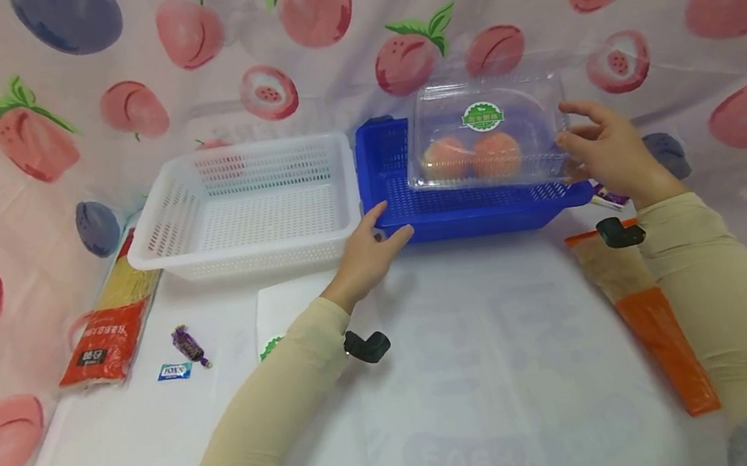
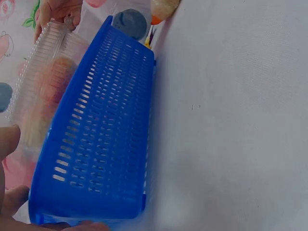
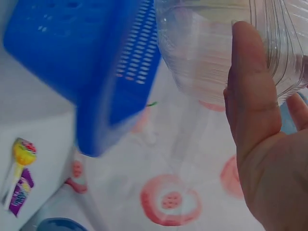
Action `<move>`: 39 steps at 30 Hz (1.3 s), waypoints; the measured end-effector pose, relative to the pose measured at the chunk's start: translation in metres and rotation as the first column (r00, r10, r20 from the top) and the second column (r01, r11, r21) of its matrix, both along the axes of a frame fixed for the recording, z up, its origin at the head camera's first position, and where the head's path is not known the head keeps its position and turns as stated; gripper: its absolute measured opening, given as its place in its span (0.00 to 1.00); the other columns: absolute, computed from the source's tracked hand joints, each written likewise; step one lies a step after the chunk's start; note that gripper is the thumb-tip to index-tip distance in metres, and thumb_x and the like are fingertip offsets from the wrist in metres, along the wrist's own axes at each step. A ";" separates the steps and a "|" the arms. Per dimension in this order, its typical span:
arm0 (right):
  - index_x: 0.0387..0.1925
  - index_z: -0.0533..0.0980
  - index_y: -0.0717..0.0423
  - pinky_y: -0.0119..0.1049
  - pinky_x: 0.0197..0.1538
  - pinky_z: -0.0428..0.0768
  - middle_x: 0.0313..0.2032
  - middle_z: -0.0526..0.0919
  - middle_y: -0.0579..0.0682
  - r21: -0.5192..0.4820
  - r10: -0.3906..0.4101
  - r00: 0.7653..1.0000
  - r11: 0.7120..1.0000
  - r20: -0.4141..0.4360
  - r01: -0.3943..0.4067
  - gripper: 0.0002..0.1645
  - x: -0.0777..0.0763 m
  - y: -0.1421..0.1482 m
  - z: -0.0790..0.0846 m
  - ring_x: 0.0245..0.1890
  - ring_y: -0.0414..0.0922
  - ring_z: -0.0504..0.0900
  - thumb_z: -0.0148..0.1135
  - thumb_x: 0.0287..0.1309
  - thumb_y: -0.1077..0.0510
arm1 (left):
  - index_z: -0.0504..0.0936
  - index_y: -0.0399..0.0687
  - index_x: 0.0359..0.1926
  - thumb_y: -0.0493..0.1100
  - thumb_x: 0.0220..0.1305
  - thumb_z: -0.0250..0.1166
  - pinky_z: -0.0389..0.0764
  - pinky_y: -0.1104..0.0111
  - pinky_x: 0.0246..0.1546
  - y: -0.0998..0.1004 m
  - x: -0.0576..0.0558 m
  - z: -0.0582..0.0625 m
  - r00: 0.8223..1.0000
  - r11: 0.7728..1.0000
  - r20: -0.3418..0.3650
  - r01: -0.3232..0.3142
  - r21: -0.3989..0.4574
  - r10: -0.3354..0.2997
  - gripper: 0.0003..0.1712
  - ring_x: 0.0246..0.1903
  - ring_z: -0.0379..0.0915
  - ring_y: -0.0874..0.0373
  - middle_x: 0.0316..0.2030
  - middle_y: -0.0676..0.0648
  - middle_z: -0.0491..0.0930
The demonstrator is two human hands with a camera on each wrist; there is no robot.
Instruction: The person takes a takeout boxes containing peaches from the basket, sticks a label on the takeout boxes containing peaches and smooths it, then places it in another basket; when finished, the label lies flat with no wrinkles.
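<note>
My right hand (image 1: 607, 151) grips the right end of a clear plastic box (image 1: 528, 118) with a green round label. Two round, reddish-orange fruits (image 1: 495, 155) show inside it. The box is tilted above a blue basket (image 1: 471, 224) and overlaps its back and right parts in the head view. In the right wrist view, the thumb (image 3: 250, 67) presses along the box wall. My left hand (image 1: 366, 257) is at the blue basket's near left corner, its fingers spread around the rim and side. Nothing is lifted in that hand.
A white basket (image 1: 249, 253) stands left of the blue one. Packets of noodles (image 1: 103, 331) and an orange-ended bag (image 1: 660, 341) lie at either side. Purple candy (image 1: 188, 346), a blue wrapper (image 1: 174, 371) and a lollipop (image 3: 24, 151) are on the table. A fruit-printed cloth (image 1: 200, 98) hangs behind.
</note>
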State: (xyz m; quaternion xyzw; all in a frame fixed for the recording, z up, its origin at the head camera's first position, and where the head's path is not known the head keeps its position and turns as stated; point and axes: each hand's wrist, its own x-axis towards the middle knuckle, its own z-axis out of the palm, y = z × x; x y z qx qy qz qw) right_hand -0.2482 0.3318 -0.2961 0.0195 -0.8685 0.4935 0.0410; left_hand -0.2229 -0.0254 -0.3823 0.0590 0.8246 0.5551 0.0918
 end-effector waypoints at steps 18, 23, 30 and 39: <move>0.77 0.53 0.58 0.35 0.31 0.85 0.47 0.73 0.54 -0.086 0.062 0.995 0.995 0.076 -0.055 0.36 -0.037 0.002 -0.037 0.25 0.37 0.80 0.52 0.75 0.56 | 0.64 0.55 0.75 0.53 0.70 0.64 0.70 0.57 0.63 0.023 -0.013 -0.019 0.983 0.985 -0.063 -0.168 0.047 0.171 0.36 0.66 0.65 0.46 0.73 0.46 0.63; 0.77 0.53 0.59 0.36 0.31 0.85 0.53 0.70 0.61 -0.076 0.068 0.991 0.995 0.111 -0.060 0.36 -0.047 0.000 -0.045 0.23 0.37 0.79 0.52 0.75 0.57 | 0.66 0.53 0.74 0.52 0.69 0.65 0.73 0.58 0.61 0.025 -0.012 -0.020 0.983 0.985 -0.077 -0.164 0.058 0.168 0.36 0.64 0.67 0.48 0.71 0.46 0.64; 0.78 0.50 0.58 0.36 0.34 0.86 0.60 0.67 0.72 -0.023 0.087 0.984 0.996 0.157 -0.084 0.37 -0.056 -0.008 -0.049 0.34 0.42 0.83 0.52 0.75 0.55 | 0.66 0.54 0.74 0.54 0.70 0.63 0.73 0.57 0.60 0.024 -0.014 -0.022 0.984 0.985 -0.080 -0.156 0.072 0.161 0.35 0.63 0.68 0.48 0.71 0.46 0.65; 0.80 0.42 0.49 0.39 0.44 0.85 0.69 0.59 0.73 0.060 0.135 0.949 0.986 0.284 -0.158 0.44 -0.064 -0.009 -0.054 0.40 0.47 0.83 0.50 0.75 0.44 | 0.65 0.53 0.74 0.53 0.70 0.63 0.71 0.57 0.63 0.023 -0.012 -0.022 0.986 0.986 -0.077 -0.144 0.085 0.150 0.35 0.66 0.66 0.45 0.73 0.46 0.62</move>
